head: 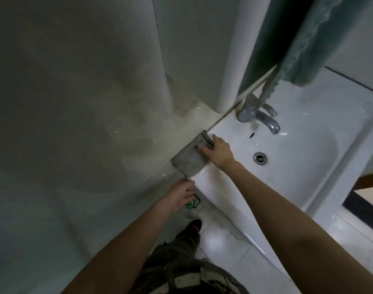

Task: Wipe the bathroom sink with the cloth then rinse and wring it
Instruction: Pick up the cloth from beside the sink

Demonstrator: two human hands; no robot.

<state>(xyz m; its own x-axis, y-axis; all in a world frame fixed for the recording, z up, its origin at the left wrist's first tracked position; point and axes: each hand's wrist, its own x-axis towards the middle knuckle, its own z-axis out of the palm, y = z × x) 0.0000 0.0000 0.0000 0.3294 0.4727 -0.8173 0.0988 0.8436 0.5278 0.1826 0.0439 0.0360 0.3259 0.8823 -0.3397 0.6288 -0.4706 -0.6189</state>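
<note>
A grey cloth [188,160] lies flat over the left rim of the white sink [304,164], partly hanging off the edge. My right hand [218,150] rests on the cloth's right side, fingers spread and pressing it onto the rim. My left hand [179,195] is below the cloth at the sink's outer left edge, fingertips touching the cloth's lower corner. The chrome tap [264,118] stands at the back of the basin, with the drain [260,158] in the middle.
A pale wall panel fills the left, and a white column [230,81] rises behind the tap. A teal towel [308,39] hangs above the sink at upper right. My dark shoe [195,225] stands on the white floor tiles below.
</note>
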